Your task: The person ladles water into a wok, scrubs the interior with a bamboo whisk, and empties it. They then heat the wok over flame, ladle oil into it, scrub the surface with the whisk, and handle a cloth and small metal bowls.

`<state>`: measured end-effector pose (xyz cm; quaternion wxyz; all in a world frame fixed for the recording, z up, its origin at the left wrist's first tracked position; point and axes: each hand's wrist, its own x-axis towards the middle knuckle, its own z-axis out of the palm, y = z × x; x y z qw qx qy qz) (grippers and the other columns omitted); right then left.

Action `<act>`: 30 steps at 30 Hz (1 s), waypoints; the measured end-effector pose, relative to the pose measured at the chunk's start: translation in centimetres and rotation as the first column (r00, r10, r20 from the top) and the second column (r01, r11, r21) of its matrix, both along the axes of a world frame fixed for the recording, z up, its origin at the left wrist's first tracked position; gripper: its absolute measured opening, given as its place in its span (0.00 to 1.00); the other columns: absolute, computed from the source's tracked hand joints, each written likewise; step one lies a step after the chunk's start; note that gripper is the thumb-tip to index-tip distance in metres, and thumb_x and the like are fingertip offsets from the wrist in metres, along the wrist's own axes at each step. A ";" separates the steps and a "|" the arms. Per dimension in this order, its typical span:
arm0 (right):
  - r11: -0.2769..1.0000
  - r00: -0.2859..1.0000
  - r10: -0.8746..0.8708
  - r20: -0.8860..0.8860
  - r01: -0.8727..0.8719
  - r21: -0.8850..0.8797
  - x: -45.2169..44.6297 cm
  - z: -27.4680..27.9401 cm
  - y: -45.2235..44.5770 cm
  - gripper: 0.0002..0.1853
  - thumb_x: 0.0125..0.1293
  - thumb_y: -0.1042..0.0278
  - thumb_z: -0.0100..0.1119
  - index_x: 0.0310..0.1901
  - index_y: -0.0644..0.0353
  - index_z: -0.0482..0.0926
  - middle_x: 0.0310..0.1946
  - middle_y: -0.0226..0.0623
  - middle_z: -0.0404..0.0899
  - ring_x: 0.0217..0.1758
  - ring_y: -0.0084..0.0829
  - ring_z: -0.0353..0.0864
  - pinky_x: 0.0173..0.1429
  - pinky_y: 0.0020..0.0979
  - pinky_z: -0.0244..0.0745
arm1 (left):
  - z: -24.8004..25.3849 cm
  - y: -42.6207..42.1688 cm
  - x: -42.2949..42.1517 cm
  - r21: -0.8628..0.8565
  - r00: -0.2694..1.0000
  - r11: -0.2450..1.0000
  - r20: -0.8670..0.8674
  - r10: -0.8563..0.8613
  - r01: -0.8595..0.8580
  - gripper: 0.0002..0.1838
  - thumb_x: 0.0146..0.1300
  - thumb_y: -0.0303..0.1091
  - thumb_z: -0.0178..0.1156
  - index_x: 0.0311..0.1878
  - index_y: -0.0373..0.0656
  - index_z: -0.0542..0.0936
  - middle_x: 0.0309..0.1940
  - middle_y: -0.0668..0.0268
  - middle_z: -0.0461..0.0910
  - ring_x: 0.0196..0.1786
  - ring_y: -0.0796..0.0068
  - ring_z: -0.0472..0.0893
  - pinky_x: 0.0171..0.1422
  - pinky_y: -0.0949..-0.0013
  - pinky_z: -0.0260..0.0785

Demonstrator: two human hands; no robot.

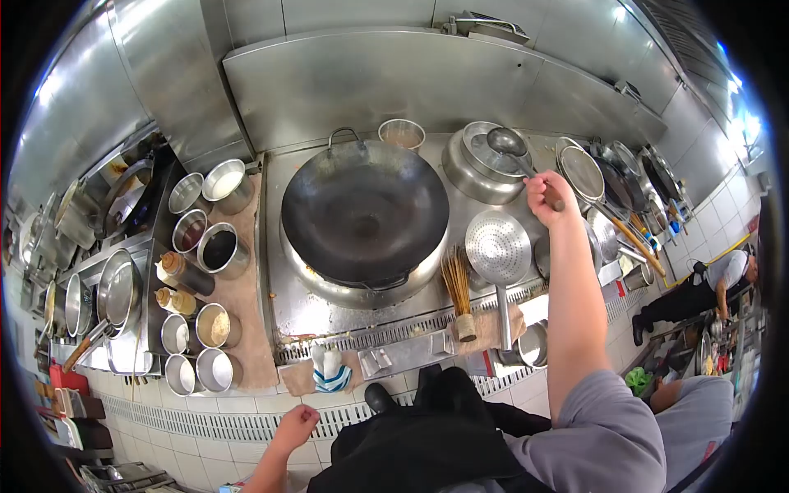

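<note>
My right hand [549, 200] is wrapped round the handle of a metal ladle [506, 141], whose bowl is over a round steel pot [483, 172] at the back right. My left hand [297, 427] hangs low in front of the stove, its fingers curled in; whether anything small is between them cannot be made out. A big dark wok [366, 214] with a loop handle sits on the burner, its inside bare. Between wok and right arm lie a perforated skimmer [498, 246] and a bamboo brush [457, 283].
Sauce and seasoning pots [220, 248] and squeeze bottles [187, 271] stand left of the wok. A folded cloth [330, 371] lies at the front edge. Strainers [580, 172] and pans are at right, with one person [707, 283] beyond and another's grey sleeve [694, 423] nearby.
</note>
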<state>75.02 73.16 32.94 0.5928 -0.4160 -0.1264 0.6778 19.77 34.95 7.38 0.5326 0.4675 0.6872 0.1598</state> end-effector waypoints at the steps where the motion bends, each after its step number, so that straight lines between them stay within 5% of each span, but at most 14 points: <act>1: 1.000 1.000 -0.002 0.004 0.002 0.000 -1.0 0.8 -2.0 0.03 0.61 0.74 0.49 0.33 0.63 0.68 0.21 0.27 0.70 0.19 0.19 0.70 0.21 0.21 0.63 | 0.4 0.7 0.1 0.005 1.000 1.000 -0.003 -0.027 0.027 0.09 0.65 0.32 0.61 0.42 0.35 0.78 0.27 0.66 0.81 0.28 0.79 0.79 0.35 0.73 0.72; 6: 0.985 0.984 0.172 -0.051 -0.171 0.035 -5.6 3.1 -11.3 0.14 0.64 0.70 0.49 0.48 0.68 0.69 0.22 0.24 0.69 0.19 0.16 0.65 0.20 0.20 0.59 | 1.6 3.8 2.1 0.163 0.994 0.985 0.079 -0.071 0.057 0.09 0.66 0.33 0.60 0.43 0.36 0.78 0.29 0.67 0.80 0.30 0.79 0.79 0.37 0.73 0.73; 9: 0.964 0.954 0.266 -0.139 -0.263 0.042 -6.7 2.2 -14.8 0.14 0.65 0.69 0.48 0.49 0.68 0.71 0.22 0.24 0.69 0.18 0.17 0.63 0.20 0.20 0.57 | 2.1 5.0 4.2 0.209 0.988 0.974 0.106 -0.113 0.089 0.10 0.66 0.34 0.60 0.44 0.37 0.78 0.32 0.65 0.81 0.33 0.77 0.79 0.41 0.71 0.73; 16: 0.932 0.934 0.356 -0.030 -0.357 -0.058 -9.2 -0.1 -18.6 0.13 0.66 0.71 0.47 0.49 0.66 0.73 0.21 0.27 0.68 0.16 0.21 0.63 0.18 0.25 0.58 | 4.3 4.5 8.2 0.216 0.957 0.976 0.279 -0.075 0.014 0.11 0.66 0.34 0.60 0.45 0.37 0.78 0.33 0.64 0.81 0.34 0.77 0.79 0.42 0.71 0.73; 18: 0.927 0.867 0.365 0.339 -0.371 -0.050 -9.2 -0.9 -18.8 0.15 0.63 0.74 0.48 0.51 0.68 0.72 0.22 0.30 0.70 0.15 0.23 0.67 0.19 0.27 0.62 | 4.9 3.7 8.6 0.228 0.966 0.973 0.244 -0.080 0.023 0.10 0.66 0.33 0.60 0.45 0.37 0.79 0.32 0.65 0.81 0.34 0.78 0.78 0.41 0.71 0.72; 19: 0.924 0.867 0.372 0.331 -0.378 -0.049 -9.1 -1.5 -18.6 0.15 0.63 0.74 0.48 0.51 0.68 0.72 0.22 0.30 0.70 0.15 0.23 0.67 0.19 0.27 0.62 | 5.2 3.3 8.8 0.234 0.971 0.972 0.226 -0.083 0.028 0.09 0.67 0.33 0.59 0.45 0.37 0.79 0.31 0.65 0.80 0.33 0.78 0.78 0.40 0.71 0.72; 21: 0.918 0.452 0.292 0.843 -0.379 -0.114 -8.8 -2.9 -18.0 0.21 0.58 0.79 0.49 0.56 0.69 0.71 0.22 0.30 0.70 0.13 0.22 0.66 0.17 0.26 0.62 | 6.1 3.5 9.0 0.203 0.972 0.976 0.201 -0.124 0.083 0.10 0.67 0.33 0.59 0.46 0.37 0.79 0.31 0.66 0.80 0.33 0.78 0.77 0.40 0.72 0.71; 23: 0.949 0.432 0.189 0.882 -0.312 -0.051 -7.4 -4.8 -16.9 0.27 0.56 0.81 0.49 0.61 0.69 0.67 0.20 0.31 0.71 0.12 0.24 0.69 0.17 0.28 0.65 | 7.2 4.2 9.4 0.174 0.973 0.980 0.191 -0.129 0.096 0.11 0.67 0.35 0.60 0.46 0.38 0.79 0.31 0.64 0.80 0.33 0.75 0.78 0.41 0.70 0.72; 25: 0.977 0.299 0.010 0.954 -0.206 0.054 -5.1 -6.5 -15.5 0.30 0.57 0.82 0.49 0.65 0.67 0.63 0.20 0.33 0.72 0.13 0.24 0.69 0.18 0.28 0.66 | 9.3 6.7 10.2 0.352 0.986 0.927 0.052 -0.158 0.130 0.13 0.66 0.37 0.59 0.47 0.38 0.79 0.35 0.61 0.80 0.36 0.69 0.79 0.44 0.67 0.72; 30: 0.982 0.319 -0.058 0.946 -0.152 0.111 3.1 -6.2 -8.1 0.22 0.56 0.78 0.50 0.54 0.72 0.71 0.22 0.39 0.75 0.15 0.29 0.74 0.21 0.32 0.71 | 15.2 16.5 14.3 0.727 0.953 0.622 -0.278 -0.118 0.289 0.15 0.66 0.37 0.58 0.49 0.37 0.79 0.43 0.56 0.80 0.45 0.55 0.79 0.51 0.60 0.72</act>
